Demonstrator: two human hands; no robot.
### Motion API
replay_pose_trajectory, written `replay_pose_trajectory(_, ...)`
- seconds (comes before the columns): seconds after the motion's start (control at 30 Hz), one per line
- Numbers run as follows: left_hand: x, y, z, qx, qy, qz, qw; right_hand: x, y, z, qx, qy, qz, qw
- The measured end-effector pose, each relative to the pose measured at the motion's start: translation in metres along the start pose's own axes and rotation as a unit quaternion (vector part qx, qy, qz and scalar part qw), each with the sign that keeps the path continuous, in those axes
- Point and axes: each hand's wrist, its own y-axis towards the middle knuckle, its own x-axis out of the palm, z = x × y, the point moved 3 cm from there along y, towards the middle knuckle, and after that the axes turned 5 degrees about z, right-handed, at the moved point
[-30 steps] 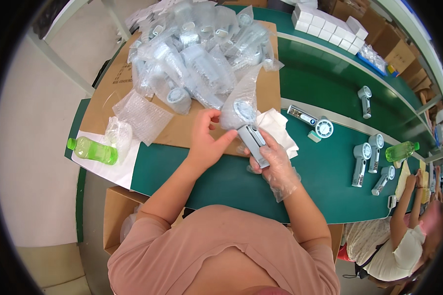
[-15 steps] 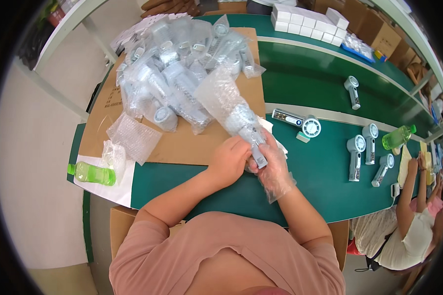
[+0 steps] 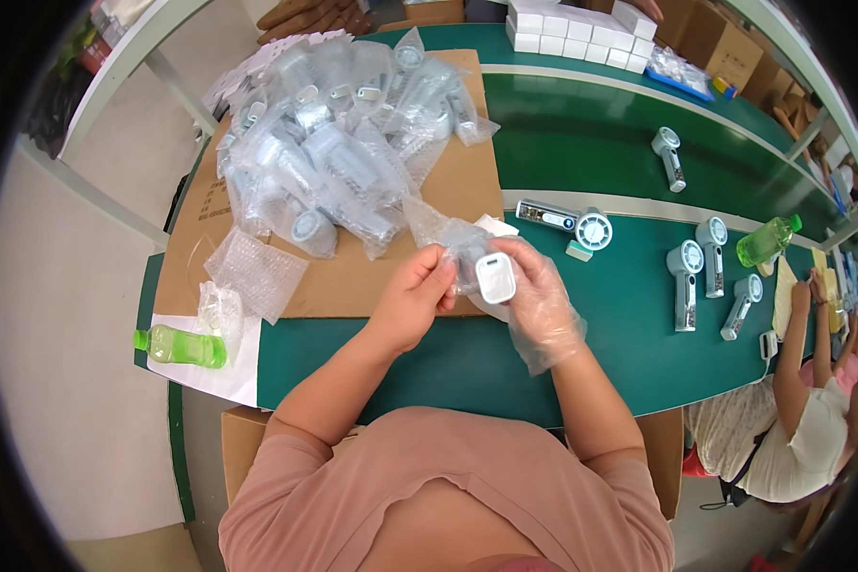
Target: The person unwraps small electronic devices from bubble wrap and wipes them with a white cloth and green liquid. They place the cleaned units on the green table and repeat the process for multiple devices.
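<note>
A handheld fan in a clear bubble-wrap bag [image 3: 427,221] is between my hands, its white rounded end [image 3: 496,278] with a dark slot facing up at me. My right hand [image 3: 543,303], in a thin clear plastic glove, is closed around the fan near that end. With thumb and fingers together, my left hand [image 3: 412,297] grips the wrap on the other side. The fan's head is hidden by wrap and hands. Just right of my right hand, an unwrapped fan [image 3: 567,221] lies beside a small white-and-green block [image 3: 579,251].
Bubble-wrapped fans [image 3: 343,162] are heaped on a cardboard sheet [image 3: 353,297]. Several bare fans [image 3: 686,286] lie to the right. Green bottles stand out at left [image 3: 183,347] and right [image 3: 770,241]. White boxes [image 3: 582,36] line the back; a co-worker's arms [image 3: 801,329] are at far right.
The wrapped fan has been tipped so its white end now faces me instead of its long side. My left hand has shifted slightly left and up.
</note>
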Motion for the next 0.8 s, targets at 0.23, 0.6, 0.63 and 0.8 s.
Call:
replay_pose_trajectory(0.23,-0.009,-0.012,0.010,-0.078,-0.014,0.010,0.997,0.004,-0.002,-0.009,-0.024,-0.108,0.007,0.994)
replay_pose_trajectory(0.6,-0.023,-0.031,0.055,0.009,0.090,0.002,0.996,0.010,-0.012,-0.095,-0.083,-0.187,-0.094,0.974)
replay_pose_trajectory(0.63,-0.018,-0.028,0.059,0.001,0.092,-0.009,0.996,0.013,-0.002,-0.083,-0.123,-0.212,-0.099,0.964)
replay_pose_trajectory(0.8,-0.016,-0.027,0.067,0.026,0.113,0.000,0.993,0.006,-0.015,-0.109,-0.070,-0.101,-0.085,0.989)
